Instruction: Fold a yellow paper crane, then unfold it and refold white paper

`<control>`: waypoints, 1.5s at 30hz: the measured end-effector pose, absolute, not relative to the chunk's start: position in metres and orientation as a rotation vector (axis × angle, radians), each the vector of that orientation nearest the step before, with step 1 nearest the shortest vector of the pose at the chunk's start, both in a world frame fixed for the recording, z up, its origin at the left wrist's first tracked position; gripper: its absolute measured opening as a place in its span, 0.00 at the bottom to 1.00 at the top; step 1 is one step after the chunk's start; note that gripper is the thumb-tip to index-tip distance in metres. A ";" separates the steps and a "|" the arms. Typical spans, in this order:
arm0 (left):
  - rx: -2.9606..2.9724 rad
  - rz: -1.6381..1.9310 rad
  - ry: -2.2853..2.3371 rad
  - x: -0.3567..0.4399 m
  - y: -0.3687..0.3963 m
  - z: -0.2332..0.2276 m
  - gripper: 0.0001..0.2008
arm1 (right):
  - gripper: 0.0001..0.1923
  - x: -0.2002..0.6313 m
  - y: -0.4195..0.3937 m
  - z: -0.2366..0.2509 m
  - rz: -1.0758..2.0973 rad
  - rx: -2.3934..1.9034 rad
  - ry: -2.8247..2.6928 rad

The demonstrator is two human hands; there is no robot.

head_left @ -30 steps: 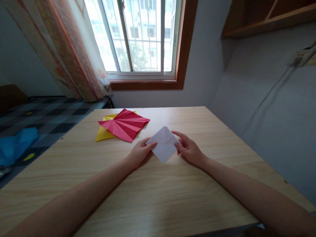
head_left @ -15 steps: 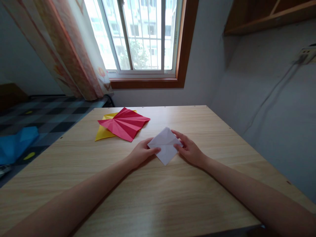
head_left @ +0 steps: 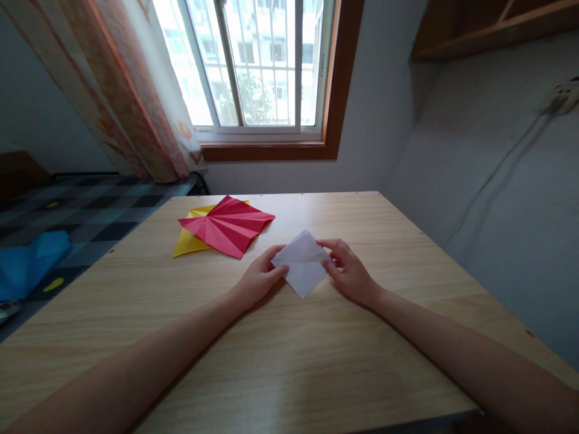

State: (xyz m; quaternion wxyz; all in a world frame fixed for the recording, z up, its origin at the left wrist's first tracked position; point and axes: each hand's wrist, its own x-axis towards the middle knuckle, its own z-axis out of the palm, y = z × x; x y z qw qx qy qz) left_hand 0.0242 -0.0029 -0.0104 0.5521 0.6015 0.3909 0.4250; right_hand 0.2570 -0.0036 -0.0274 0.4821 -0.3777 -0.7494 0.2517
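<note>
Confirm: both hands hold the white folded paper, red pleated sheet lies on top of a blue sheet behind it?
Not quite. In the head view the red pleated sheet lies on a yellow sheet, not blue. Left hand and right hand do hold the white folded paper.

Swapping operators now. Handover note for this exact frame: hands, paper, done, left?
Left hand: fingertips pinch the left corner of the white folded paper.
Right hand: fingers grip its right corner.
The paper sits diamond-wise on the wooden table, with a crease across the middle and the top flap slightly lifted.
Red pleated paper lies on a yellow sheet, to the left and apart from the hands.
Done: white paper folded to a small diamond, red sheet creased.
Left: probably flattening the raised flap; further folds can't be judged.
</note>
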 end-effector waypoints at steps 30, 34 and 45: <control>2.329 1.373 1.127 0.015 -0.008 -0.004 0.14 | 0.19 0.262 0.003 -0.032 0.561 -0.884 -1.905; 2.616 1.268 1.016 0.018 -0.016 -0.002 0.18 | 0.20 0.262 0.002 -0.031 0.573 -0.882 -1.918; 2.709 0.973 1.051 0.022 -0.010 -0.012 0.27 | 0.19 0.263 0.003 -0.032 0.657 -0.908 -1.923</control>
